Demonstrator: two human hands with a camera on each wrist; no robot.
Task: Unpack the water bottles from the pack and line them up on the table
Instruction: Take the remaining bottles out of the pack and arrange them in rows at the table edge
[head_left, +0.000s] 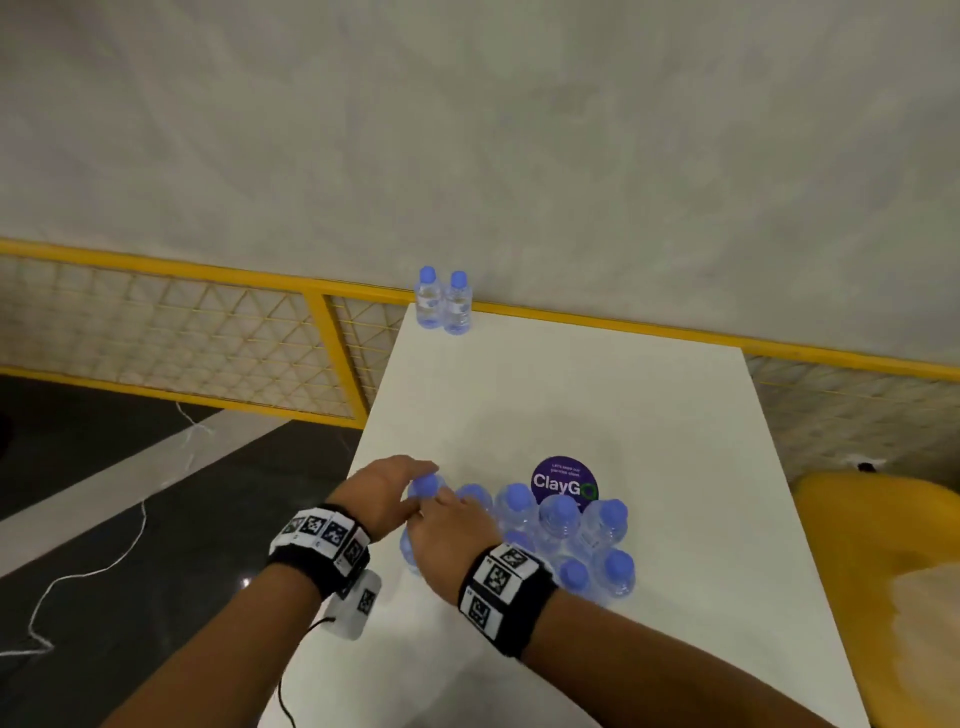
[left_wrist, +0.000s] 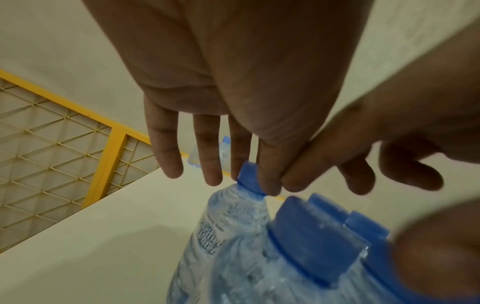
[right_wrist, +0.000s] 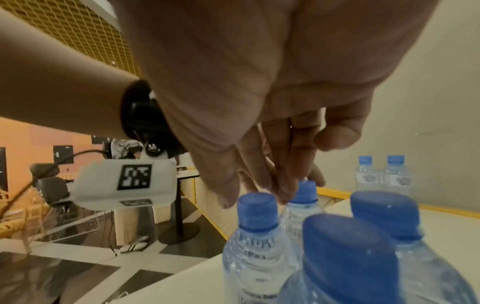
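A pack of several clear water bottles (head_left: 566, 530) with blue caps stands on the near part of the white table (head_left: 571, 405). My left hand (head_left: 410, 480) reaches over the pack's far-left bottle (head_left: 427, 487), its straight fingers (left_wrist: 267, 181) touching the blue cap (left_wrist: 249, 176). My right hand (head_left: 447, 512) lies over the pack's left side, its fingers (right_wrist: 280, 185) pointing down at the same cap (right_wrist: 306, 191) and meeting the left fingers there. Neither hand visibly grips the bottle. Two loose bottles (head_left: 444, 304) stand side by side at the table's far left corner.
A round purple ClayGo sticker (head_left: 564, 480) lies on the table just behind the pack. A yellow mesh railing (head_left: 156, 312) runs behind the table. The table's left edge is close to my left hand. A yellow seat (head_left: 883, 545) sits to the right.
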